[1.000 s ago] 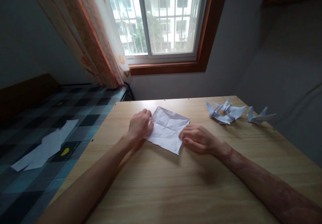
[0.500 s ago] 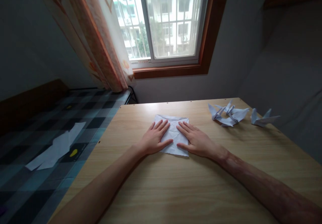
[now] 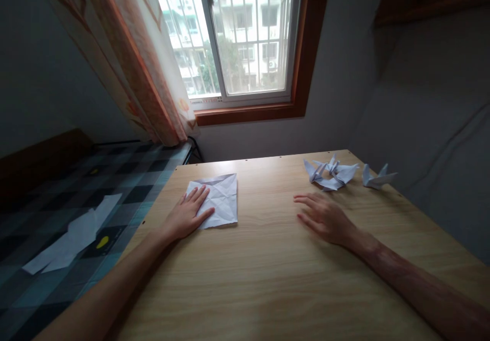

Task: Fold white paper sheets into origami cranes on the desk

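A creased white square sheet of paper [image 3: 222, 200] lies on the wooden table [image 3: 245, 279], left of the middle. My left hand [image 3: 187, 213] rests flat over the sheet's left part, fingers spread. Apart from the paper, my right hand [image 3: 323, 216] is over the table with its fingers stretched out and nothing in them; it is slightly blurred. Just beyond it stands a cluster of white folded paper cranes [image 3: 332, 173]. Another paper crane [image 3: 377, 176] sits by itself to their right, near the table's right edge.
To the left is a bed with a checked cover [image 3: 141, 190], on which white paper strips [image 3: 76, 236] lie. A curtain [image 3: 126, 60] hangs beside the barred window [image 3: 248, 40] behind the table. A wooden shelf [image 3: 429, 4] juts out at the upper right.
My left hand and the sheet have moved left across the table. My right hand has come off the paper and moved right, towards the cranes. The view has turned slightly right.
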{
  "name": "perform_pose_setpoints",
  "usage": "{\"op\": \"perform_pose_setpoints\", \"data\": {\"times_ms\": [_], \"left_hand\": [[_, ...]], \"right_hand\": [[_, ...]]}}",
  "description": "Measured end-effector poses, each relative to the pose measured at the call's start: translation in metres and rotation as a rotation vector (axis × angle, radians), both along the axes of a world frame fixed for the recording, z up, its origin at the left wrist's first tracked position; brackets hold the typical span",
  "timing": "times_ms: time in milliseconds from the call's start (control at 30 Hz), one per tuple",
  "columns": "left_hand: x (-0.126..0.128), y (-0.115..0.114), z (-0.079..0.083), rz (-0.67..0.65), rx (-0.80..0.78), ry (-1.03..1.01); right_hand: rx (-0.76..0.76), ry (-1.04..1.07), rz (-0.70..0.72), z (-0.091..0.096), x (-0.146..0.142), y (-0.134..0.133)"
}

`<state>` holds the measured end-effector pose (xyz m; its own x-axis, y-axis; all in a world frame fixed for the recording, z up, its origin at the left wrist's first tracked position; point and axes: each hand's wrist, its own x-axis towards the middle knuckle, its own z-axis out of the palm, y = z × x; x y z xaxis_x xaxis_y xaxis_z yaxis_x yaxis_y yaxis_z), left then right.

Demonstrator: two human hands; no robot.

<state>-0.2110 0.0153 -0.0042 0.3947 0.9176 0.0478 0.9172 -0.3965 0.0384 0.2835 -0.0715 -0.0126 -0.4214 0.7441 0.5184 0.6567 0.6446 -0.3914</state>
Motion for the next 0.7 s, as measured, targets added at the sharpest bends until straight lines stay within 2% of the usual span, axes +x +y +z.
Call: {"op": "perform_pose_setpoints", "data": {"times_ms": [100, 167, 333, 367, 433, 533, 700], "left_hand": [[-0.019, 0.001, 0.0, 0.003, 0.004, 0.006], [-0.024, 0.001, 0.0, 0.015, 0.001, 0.005], [-0.027, 0.002, -0.001, 0.017, 0.007, -0.006], [-0.028, 0.002, -0.001, 0.015, 0.011, -0.008], [-0.029, 0.003, 0.0, 0.01, 0.009, -0.004], [-0.033, 0.003, 0.003, 0.017, -0.007, 0.013], [-0.047, 0.002, 0.007, 0.032, -0.016, 0.034]], "right_hand": [[0.104, 0.179, -0.24, 0.0, 0.05, -0.01], [0.137, 0.277, -0.454, -0.005, 0.086, -0.013], [0.026, 0.678, -1.103, -0.026, 0.169, -0.011], [0.027, 0.742, -1.147, -0.03, 0.181, -0.01], [-0.006, 0.82, -1.101, -0.035, 0.199, -0.006], [-0.098, 0.755, -1.015, -0.04, 0.213, 0.002], [-0.118, 0.673, -1.002, -0.046, 0.22, 0.014]]}}
